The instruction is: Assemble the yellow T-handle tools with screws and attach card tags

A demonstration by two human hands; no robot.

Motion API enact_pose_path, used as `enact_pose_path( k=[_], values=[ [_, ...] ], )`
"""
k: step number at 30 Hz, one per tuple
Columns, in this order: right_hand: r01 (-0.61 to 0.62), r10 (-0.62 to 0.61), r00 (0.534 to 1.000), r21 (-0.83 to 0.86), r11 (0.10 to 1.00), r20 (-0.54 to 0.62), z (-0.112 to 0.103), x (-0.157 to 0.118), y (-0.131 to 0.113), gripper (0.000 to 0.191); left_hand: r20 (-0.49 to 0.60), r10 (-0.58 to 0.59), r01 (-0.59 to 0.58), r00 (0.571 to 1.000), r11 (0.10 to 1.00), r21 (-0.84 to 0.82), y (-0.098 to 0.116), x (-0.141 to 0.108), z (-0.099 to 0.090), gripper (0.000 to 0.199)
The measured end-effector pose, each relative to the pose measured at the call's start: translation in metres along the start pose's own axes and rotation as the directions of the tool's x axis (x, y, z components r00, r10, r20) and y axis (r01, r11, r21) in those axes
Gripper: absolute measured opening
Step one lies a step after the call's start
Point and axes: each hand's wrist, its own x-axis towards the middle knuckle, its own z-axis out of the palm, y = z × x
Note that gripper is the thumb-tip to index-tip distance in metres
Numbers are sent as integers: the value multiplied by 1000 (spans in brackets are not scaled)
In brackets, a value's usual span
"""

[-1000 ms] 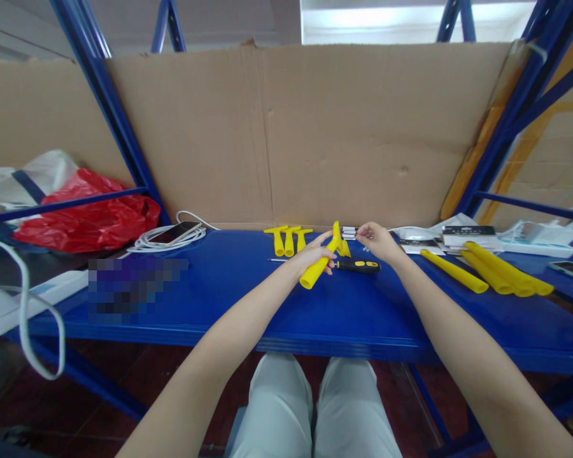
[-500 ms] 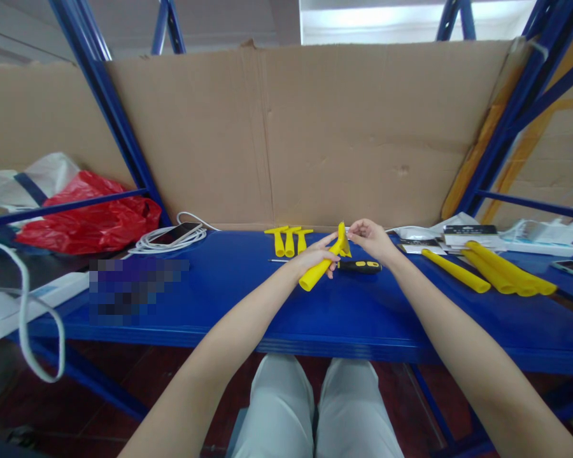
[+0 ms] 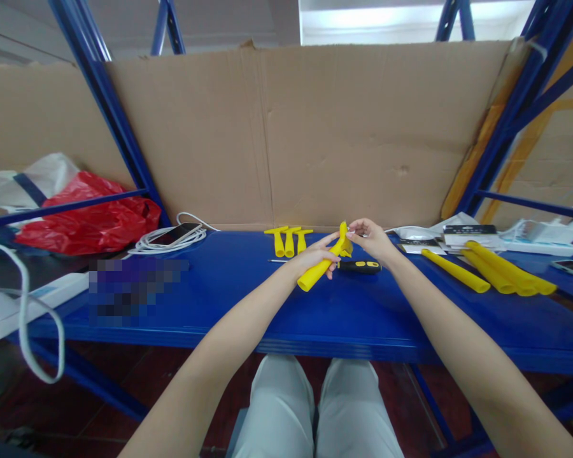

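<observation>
The left hand (image 3: 316,257) is clamped around the yellow handle (image 3: 314,275), beside the screwdriver (image 3: 360,266). Right hand (image 3: 368,235) fingers bunch at its far right end, apparently fitting; whether they grip anything cannot be told. Next move calls for steady alignment.

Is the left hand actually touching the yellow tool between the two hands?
Touching. The head view shows the left hand wrapped around the yellow tool, whose hollow handle end sticks out toward the person.
</observation>
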Motion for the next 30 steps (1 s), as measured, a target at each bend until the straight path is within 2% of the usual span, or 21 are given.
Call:
enact_pose_path(
  k=[4, 11, 18, 21, 24, 26, 28, 30],
  values=[
    [-86, 84, 996, -47, 995, -39, 0, -2, 3, 46, 39, 18, -18, 999, 1000, -17, 0, 1, -3, 94],
    [-241, 241, 970, 26, 970, 24, 9, -6, 6, 41, 36, 46, -43, 998, 997, -69, -2, 3, -6, 94],
    [-219, 208, 963, 46, 975, 168, 17, -11, -5, 37, 12, 45, -44, 999, 995, -87, -1, 2, -5, 94],
    [-205, 197, 964, 30, 978, 177, 16, -12, -7, 40, -15, 36, -37, 999, 996, -78, 1, 0, -3, 92],
    [-182, 192, 972, -81, 980, 134, 11, -11, -5, 44, -80, 29, -36, 996, 996, -84, 4, -2, 1, 89],
    [-164, 192, 974, -213, 963, 119, 4, -10, -4, 51, -152, 16, -30, 988, 995, -94, 5, -2, 4, 87],
    [-134, 212, 962, -375, 917, 174, -7, -10, -2, 60, -242, -15, -10, 970, 995, -102, 6, -2, 5, 85],
    [-86, 270, 919, -521, 849, 287, -19, -10, 0, 65, -335, -63, 27, 940, 994, -110, 6, -1, 5, 84]
  ],
)
